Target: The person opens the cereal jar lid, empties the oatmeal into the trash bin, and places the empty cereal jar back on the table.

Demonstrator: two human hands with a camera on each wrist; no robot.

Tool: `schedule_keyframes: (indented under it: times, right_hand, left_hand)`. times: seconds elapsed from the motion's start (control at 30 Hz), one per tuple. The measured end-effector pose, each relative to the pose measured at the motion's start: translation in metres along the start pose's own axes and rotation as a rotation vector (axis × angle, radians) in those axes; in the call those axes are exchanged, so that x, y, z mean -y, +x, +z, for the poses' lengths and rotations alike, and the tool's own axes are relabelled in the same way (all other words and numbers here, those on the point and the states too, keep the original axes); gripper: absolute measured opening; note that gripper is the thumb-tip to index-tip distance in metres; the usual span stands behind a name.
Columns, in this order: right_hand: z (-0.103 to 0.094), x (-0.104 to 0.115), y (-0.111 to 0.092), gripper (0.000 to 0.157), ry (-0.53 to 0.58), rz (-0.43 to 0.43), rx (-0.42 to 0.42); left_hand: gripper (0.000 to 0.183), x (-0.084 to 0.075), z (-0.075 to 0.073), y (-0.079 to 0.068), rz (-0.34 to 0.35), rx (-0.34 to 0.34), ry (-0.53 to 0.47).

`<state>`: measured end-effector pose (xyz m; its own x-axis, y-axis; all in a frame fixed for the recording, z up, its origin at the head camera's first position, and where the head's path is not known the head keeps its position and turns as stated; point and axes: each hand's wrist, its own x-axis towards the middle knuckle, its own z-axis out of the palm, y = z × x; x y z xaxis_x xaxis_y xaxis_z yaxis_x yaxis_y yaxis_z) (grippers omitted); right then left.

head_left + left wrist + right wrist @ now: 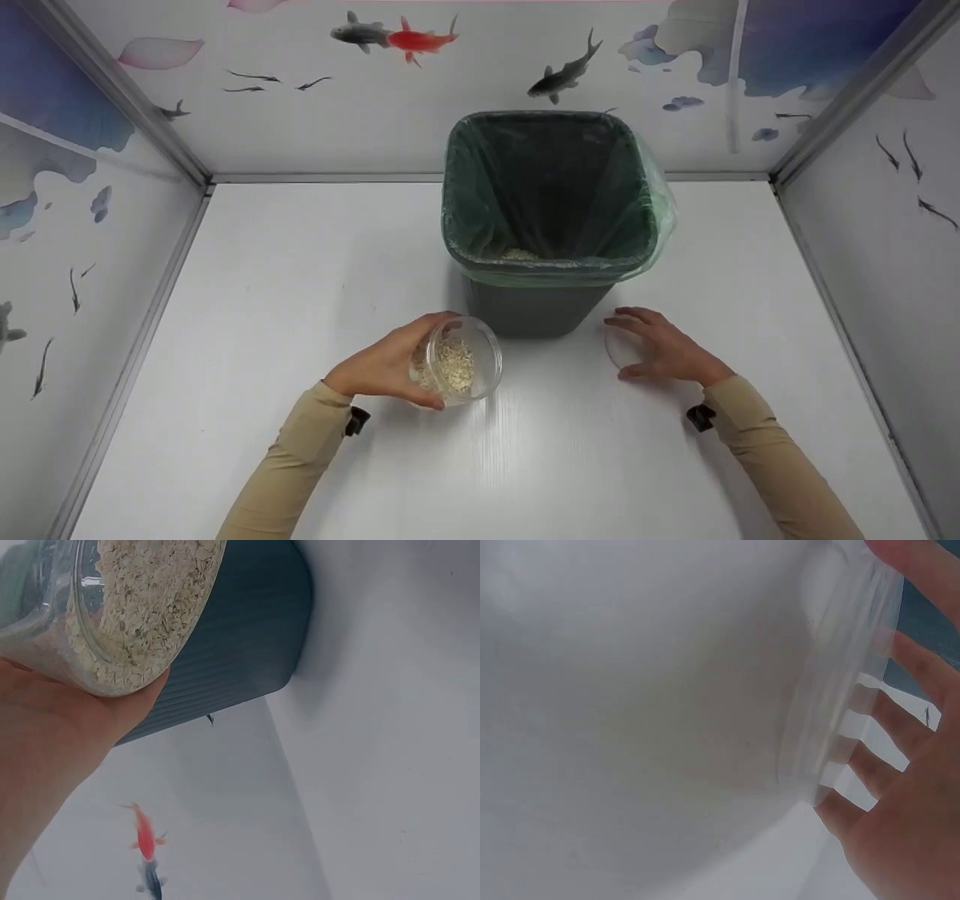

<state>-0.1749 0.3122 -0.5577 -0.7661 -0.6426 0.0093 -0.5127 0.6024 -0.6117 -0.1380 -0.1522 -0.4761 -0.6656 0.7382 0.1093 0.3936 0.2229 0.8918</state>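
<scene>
A clear round plastic jar point(489, 358) without a lid is tilted in my left hand point(386, 367), its mouth turned up and to the right in the head view. My thumb and fingers curve around its side. Pale rolled oats point(455, 366) lie in it, seen through the wall as a thick layer of flakes point(157, 600) in the left wrist view. My right hand point(667, 349) grips a clear round lid point(626, 349) by its edge. In the right wrist view, spread fingertips point(838, 806) and the thumb sit along the lid's ridged rim point(832, 690).
A dark grey bin point(525, 307) with a green plastic liner point(457, 217) stands just beyond and between my hands. Some pale flakes point(519, 255) show inside the bin. White panels with painted fish point(424, 41) enclose the white tabletop point(300, 247) at the back and both sides.
</scene>
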Motion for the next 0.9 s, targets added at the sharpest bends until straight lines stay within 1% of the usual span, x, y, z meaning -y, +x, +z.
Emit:
schedule_keyframes:
  times: [0.23,0.33,0.4,0.47,0.53,0.6,0.67,0.8,0.9]
  right_hand:
    - [0.002,-0.003,0.001,0.087,-0.104,0.017,0.024]
    - [0.001,-0.003,0.002,0.091,-0.117,0.026,0.029]
    - [-0.001,-0.003,0.002,0.09,-0.104,0.032,0.014]
    - [-0.007,-0.001,0.003,0.084,-0.072,0.039,-0.02]
    - [-0.015,0.003,0.005,0.073,-0.034,0.047,-0.063]
    - [-0.027,0.008,0.007,0.062,-0.015,0.034,-0.122]
    - [-0.04,0.015,0.011,0.054,-0.015,0.012,-0.184]
    - [-0.068,0.027,0.02,0.05,-0.052,-0.046,-0.3]
    - [-0.087,0.037,0.025,0.05,-0.086,-0.071,-0.342]
  left_hand:
    - [0.104,-0.004,0.0,0.001,0.016,0.004,0.041]
    - [0.104,-0.006,-0.001,0.0,0.021,0.007,0.041]
    - [0.104,-0.007,-0.001,0.0,0.026,0.007,0.036]
    - [0.104,-0.007,-0.002,0.0,0.027,0.002,0.027]
    - [0.104,-0.008,-0.002,-0.001,0.022,-0.002,0.027]
    - [0.104,-0.009,-0.002,-0.001,0.017,-0.004,0.027]
    - [0.104,-0.009,-0.001,-0.002,0.011,-0.003,0.03]
    - [0.104,-0.009,-0.001,-0.003,0.009,0.001,0.032]
    - [0.105,-0.008,-0.002,-0.005,0.004,-0.003,0.032]
